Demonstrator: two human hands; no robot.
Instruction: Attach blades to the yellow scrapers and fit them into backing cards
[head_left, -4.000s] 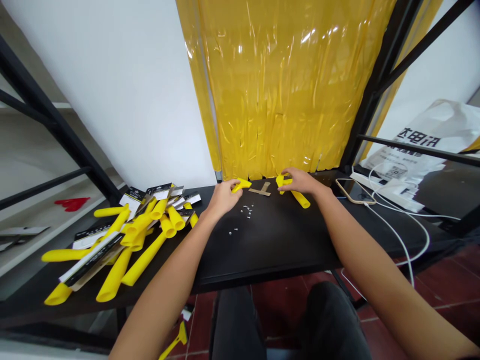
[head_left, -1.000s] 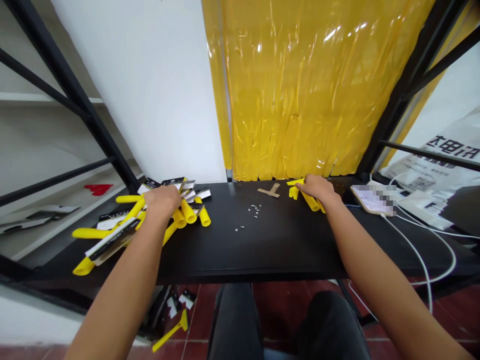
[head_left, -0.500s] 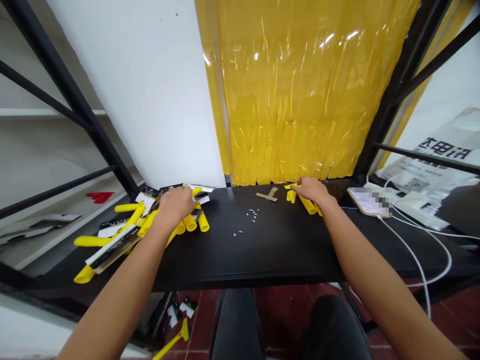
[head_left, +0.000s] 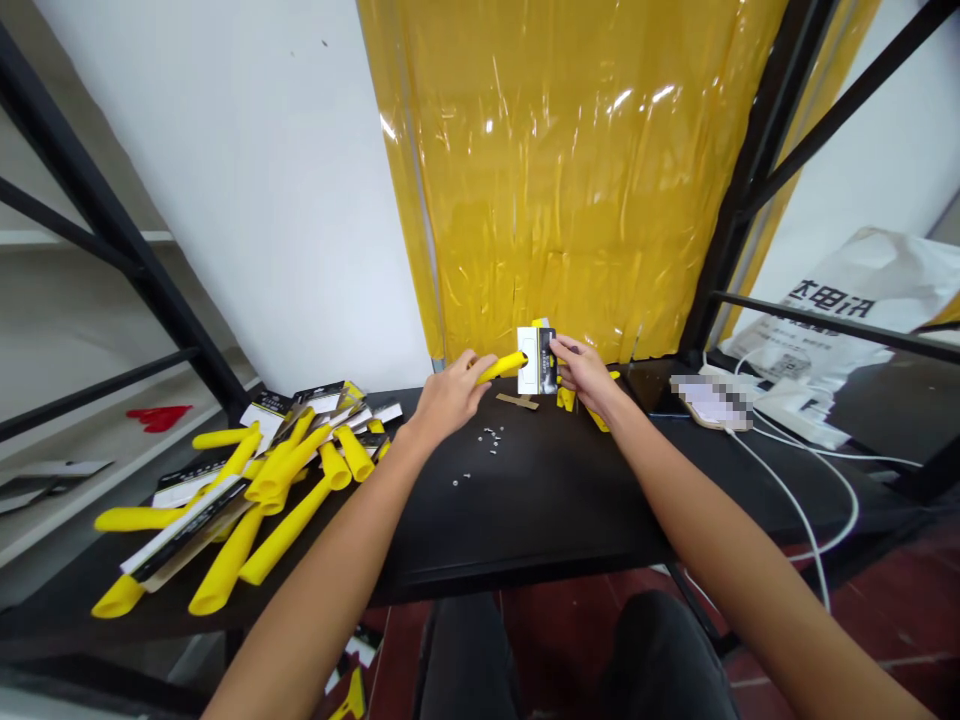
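My left hand is closed around a yellow scraper handle, which points right over the shelf. Its far end meets or overlaps a black-and-white packaging card. The fingers of my right hand pinch the card's right edge. A bit of yellow shows above the card; what it belongs to is hidden. Below my right hand lie small yellow pieces. Left of my left hand is a heap of yellow handles mixed with black-and-white cards. Several small screws lie scattered on the black shelf.
A brown cardboard strip lies behind the screws. To the right are a phone on a white cable and a white plastic bag. Black metal posts flank the shelf. A yellow scraper is on the floor.
My left hand has left the heap and moved right with a yellow handle and card. My right hand has lifted slightly inward and now grips the card. The view has shifted slightly.
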